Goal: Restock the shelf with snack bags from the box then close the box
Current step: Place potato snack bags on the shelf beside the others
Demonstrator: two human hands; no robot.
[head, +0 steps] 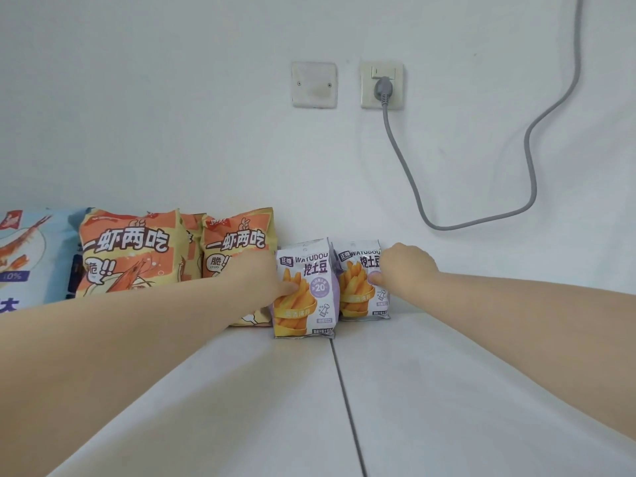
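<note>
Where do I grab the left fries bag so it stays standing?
Probably its left edge, from the front-left: the fries bag stands upright, facing you, with the other bag close on its right. The left hand pinches it there, thumb on the front.

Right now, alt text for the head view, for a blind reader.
The left hand holds the left fries bag and the right hand the right fries bag, both purple, upright on a white shelf. Orange prawn snack bags stand to their left; a grey plug sits in a wall socket above.
</note>
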